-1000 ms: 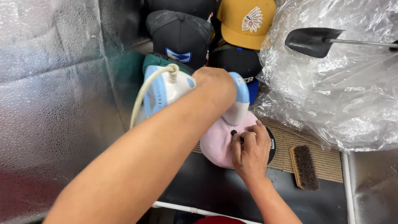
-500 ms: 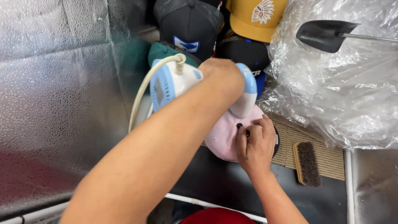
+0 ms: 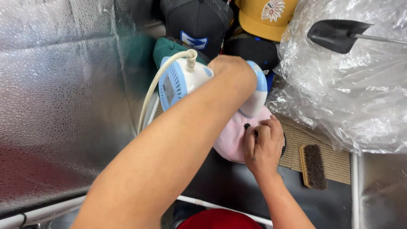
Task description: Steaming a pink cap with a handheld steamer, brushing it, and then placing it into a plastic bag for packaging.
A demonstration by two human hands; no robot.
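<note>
Gripping the blue-and-white steam iron (image 3: 212,85), the left hand (image 3: 231,68) presses it on the pink cap (image 3: 231,138) at centre; right hand (image 3: 263,144) fingers, curled holding the cap's near edge just beside the soleplate, risk a steam burn.

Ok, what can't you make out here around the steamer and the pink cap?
Head view:
- Steamer nozzle and handle: hidden by left hand.
- Pink cap: mostly covered by steamer, forearm and right hand.
- Red cap: cut off by bottom edge.
- Black scoop handle: cut off at right edge.
</note>
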